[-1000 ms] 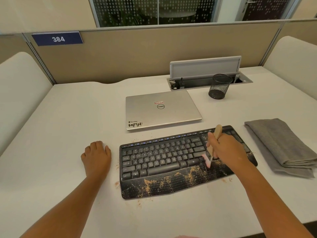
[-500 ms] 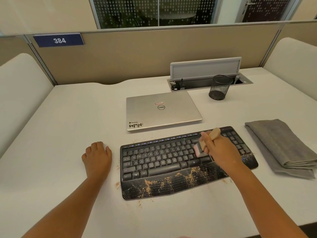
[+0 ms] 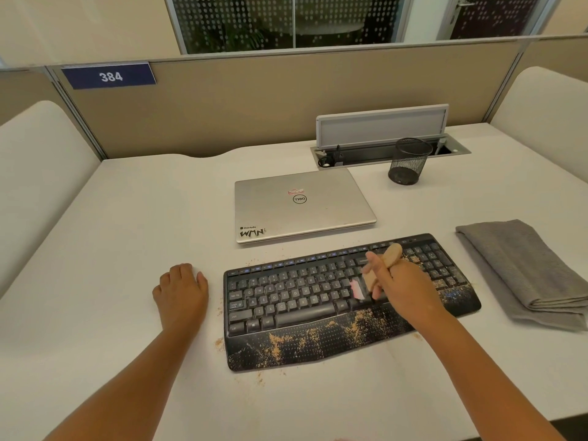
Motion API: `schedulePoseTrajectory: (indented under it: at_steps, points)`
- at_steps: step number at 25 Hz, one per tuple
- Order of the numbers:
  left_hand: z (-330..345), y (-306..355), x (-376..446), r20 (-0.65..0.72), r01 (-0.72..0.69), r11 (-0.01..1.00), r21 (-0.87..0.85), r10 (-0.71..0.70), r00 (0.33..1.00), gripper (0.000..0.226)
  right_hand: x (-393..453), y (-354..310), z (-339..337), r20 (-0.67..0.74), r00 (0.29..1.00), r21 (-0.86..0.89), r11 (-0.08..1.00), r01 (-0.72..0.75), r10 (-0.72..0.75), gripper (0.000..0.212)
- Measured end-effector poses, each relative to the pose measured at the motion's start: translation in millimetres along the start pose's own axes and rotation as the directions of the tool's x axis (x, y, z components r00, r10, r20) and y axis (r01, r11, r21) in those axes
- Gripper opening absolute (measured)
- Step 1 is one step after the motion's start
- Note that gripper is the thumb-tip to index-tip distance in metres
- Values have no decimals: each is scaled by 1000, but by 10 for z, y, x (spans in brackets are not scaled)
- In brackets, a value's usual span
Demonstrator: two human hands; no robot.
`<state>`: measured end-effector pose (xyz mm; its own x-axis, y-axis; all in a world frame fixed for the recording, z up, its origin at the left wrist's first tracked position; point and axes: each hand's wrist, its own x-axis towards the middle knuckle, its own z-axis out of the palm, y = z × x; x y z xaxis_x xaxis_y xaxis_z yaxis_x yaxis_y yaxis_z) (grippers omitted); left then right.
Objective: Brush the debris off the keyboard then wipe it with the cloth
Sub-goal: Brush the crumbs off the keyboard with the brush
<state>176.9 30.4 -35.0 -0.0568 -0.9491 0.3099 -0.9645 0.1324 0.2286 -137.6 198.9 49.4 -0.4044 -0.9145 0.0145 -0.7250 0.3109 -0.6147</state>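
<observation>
Fingers of the right hand are closed around one wooden brush, its pink bristles down on the keys in the right half of the single keyboard. The left hand lies flat and relaxed on the desk, just beside the keyboard's left end, holding nothing. The keyboard's long axis runs left to right along the near edge, so I judge the strokes must travel sideways. Tan debris is scattered over the palm rest and number pad. One folded grey cloth waits by the right edge, nearer the right hand.
</observation>
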Motion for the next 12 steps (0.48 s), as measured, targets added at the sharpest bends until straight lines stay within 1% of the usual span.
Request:
schedulePoseTrajectory:
  at_steps: [3, 7, 12]
  points:
    - [-14, 3, -4, 11, -1, 1000, -2, 1, 1000, 42, -3, -34, 6, 15, 1000, -17, 1000, -15, 15, 65]
    - [-26, 7, -8, 13, 9, 1000, 3, -9, 1000, 40, 18, -16, 43, -8, 999, 14, 999, 48, -48, 77]
    - [-25, 14, -7, 14, 12, 1000, 9, -12, 1000, 39, 6, -107, 78, 35, 997, 1, 998, 67, -67, 70]
